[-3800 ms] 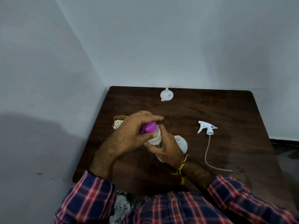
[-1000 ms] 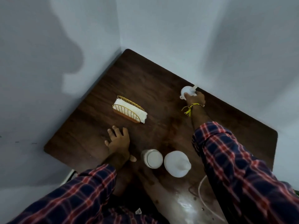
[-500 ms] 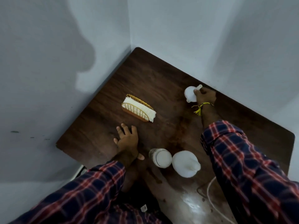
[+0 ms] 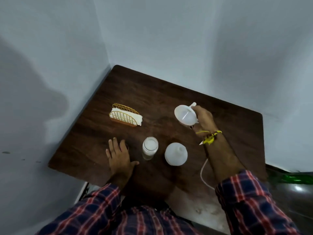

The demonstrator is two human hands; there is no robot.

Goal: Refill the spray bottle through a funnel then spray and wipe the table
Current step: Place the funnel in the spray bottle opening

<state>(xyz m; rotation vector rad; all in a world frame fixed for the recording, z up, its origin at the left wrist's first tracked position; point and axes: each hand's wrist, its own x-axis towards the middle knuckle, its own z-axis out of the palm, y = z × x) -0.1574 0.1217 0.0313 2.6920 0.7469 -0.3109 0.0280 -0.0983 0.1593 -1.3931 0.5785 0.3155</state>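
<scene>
funnel [image 4: 186, 117] lifted off the far table [image 4: 152, 92] since a moment ago | right hand [image 4: 202, 119] grips it, near open spray bottle [image 4: 176, 154] | left hand [image 4: 118, 156] flat, holding nothing | seating funnel looks next

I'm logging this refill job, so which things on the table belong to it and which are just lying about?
In use: funnel held by right hand; spray bottle; open refill bottle; napkins for wiping.

Lying about: none clearly; left hand rests idle on table.
</scene>
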